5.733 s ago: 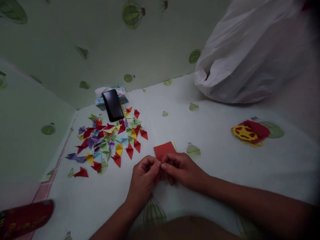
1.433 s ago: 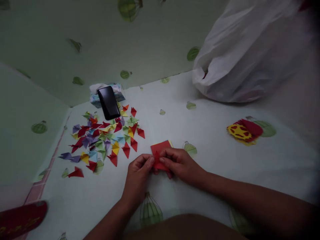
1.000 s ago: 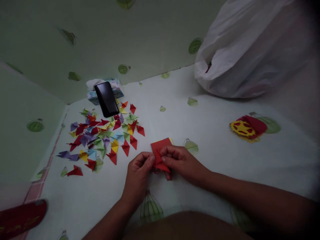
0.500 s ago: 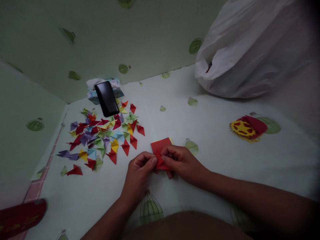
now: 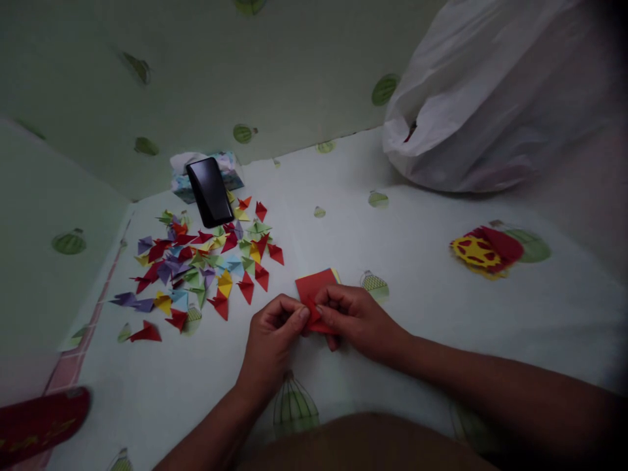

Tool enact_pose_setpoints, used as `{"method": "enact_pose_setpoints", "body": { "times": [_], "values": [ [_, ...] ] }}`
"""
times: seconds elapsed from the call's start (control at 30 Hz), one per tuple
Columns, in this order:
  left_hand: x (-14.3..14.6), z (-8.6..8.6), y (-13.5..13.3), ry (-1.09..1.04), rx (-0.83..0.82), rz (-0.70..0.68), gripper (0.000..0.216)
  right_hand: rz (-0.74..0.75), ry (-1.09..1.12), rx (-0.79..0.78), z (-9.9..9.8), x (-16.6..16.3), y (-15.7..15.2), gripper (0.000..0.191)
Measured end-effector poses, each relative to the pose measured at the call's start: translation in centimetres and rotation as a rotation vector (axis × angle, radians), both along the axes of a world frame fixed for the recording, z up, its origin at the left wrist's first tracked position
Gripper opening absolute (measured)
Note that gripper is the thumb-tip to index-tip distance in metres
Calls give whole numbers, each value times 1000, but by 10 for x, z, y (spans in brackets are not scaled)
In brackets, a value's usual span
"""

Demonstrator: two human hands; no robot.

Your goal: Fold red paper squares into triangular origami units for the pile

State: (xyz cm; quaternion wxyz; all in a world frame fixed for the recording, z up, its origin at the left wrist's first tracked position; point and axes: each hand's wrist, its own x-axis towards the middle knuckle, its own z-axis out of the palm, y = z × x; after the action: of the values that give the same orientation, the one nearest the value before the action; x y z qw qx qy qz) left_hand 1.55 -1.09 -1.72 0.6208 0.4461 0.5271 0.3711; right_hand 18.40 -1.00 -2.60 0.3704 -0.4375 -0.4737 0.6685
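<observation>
Both my hands meet at the front middle of the table, fingertips pinched on a small red folded paper (image 5: 313,319). My left hand (image 5: 272,337) grips its left side between thumb and forefinger. From the right, my right hand (image 5: 360,322) pinches the other side, and its fingers hide part of the paper. Just beyond and partly under it lies a stack of square paper sheets (image 5: 314,281), red on top with a yellow edge showing. To the left spread many small origami cranes (image 5: 219,305) in red, purple, green, yellow and blue.
A black phone (image 5: 210,193) leans on a tissue box (image 5: 184,190) at the back left. A large white plastic bag (image 5: 461,144) stands at the back right. Red and yellow paper cutouts (image 5: 475,252) lie at right, and a red object (image 5: 44,422) is at lower left.
My hands stay pinched on the red paper in almost the same place. Only a very slight shift of the view shows.
</observation>
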Motion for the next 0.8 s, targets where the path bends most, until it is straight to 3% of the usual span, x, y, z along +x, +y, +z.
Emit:
{"method": "enact_pose_setpoints", "body": {
  "times": [0.47, 0.8],
  "values": [
    [6, 8, -3, 150, 110, 122, 20, 75, 135, -44, 2, 0, -1, 34],
    [-2, 0, -2, 25, 2, 50, 20, 86, 45, -66, 4, 0, 0, 25]
  ]
}}
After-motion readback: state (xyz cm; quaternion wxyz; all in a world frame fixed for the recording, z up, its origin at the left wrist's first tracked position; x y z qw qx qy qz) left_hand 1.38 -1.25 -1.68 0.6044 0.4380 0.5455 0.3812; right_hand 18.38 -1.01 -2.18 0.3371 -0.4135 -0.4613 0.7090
